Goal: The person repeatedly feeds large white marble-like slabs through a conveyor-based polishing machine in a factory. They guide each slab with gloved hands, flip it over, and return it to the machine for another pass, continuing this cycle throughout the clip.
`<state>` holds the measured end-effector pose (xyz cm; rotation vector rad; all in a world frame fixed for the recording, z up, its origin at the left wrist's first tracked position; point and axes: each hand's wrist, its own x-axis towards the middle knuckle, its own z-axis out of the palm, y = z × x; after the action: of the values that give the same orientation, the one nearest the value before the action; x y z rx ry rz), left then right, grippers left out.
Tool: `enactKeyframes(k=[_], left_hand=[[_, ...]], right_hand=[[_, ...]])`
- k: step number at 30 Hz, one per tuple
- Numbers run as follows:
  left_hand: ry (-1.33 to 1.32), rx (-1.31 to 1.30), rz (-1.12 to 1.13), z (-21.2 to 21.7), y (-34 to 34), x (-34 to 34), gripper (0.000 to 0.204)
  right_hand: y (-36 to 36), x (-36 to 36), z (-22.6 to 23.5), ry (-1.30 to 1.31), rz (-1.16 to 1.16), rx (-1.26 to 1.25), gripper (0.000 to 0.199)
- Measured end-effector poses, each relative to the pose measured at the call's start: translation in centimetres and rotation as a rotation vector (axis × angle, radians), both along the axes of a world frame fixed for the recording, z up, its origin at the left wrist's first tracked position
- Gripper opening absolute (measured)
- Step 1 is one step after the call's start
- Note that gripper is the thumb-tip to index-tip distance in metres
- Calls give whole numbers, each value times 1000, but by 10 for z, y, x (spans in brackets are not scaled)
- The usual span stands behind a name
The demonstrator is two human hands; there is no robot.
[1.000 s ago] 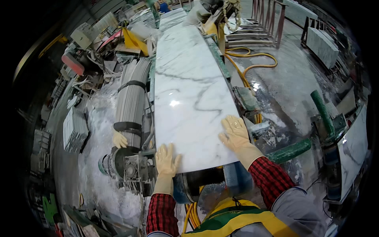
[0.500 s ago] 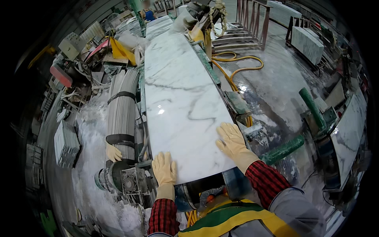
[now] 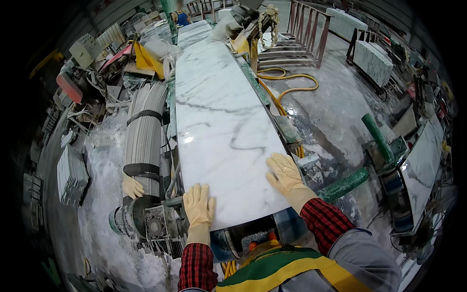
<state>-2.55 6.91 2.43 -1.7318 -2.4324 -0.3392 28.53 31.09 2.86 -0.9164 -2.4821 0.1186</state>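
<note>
A long, polished white marble slab (image 3: 221, 126) with grey veins stretches away in front of me. My left hand (image 3: 198, 207), in a cream rubber glove, lies flat on its near left corner, fingers stretched forward. On the near right edge, my right hand (image 3: 286, 176) in a matching glove rests with its fingers spread and thumb apart. Neither hand grips anything. Below the slab's near end, a dark blue roller (image 3: 291, 226) shows in part.
Left of the slab lie a strapped grey ribbed bundle (image 3: 144, 131), a loose cream glove (image 3: 132, 187) and a motor (image 3: 129, 219). To the right are green posts (image 3: 346, 185), a yellow hose (image 3: 296, 89) and a second marble slab (image 3: 422, 168). A person (image 3: 182, 18) stands far back.
The view has shifted slightly, so the surroundings sit a little further left. Both hands stay flat on the slab, with no clear change in their pose.
</note>
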Motion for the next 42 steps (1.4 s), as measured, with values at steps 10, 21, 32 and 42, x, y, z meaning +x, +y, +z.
enactKeyframes(k=[10, 21, 32, 42], left_hand=[[-60, 77, -57, 6, 3, 5, 55], [-60, -47, 14, 12, -4, 14, 52], [-65, -135, 68, 16, -7, 18, 54], [-58, -73, 59, 6, -15, 19, 53]], right_hand=[[-1, 15, -7, 33, 32, 23, 53], [-27, 63, -10, 14, 156, -84, 55], [-28, 42, 10, 79, 92, -69, 24], [-35, 40, 14, 62, 22, 15, 49]])
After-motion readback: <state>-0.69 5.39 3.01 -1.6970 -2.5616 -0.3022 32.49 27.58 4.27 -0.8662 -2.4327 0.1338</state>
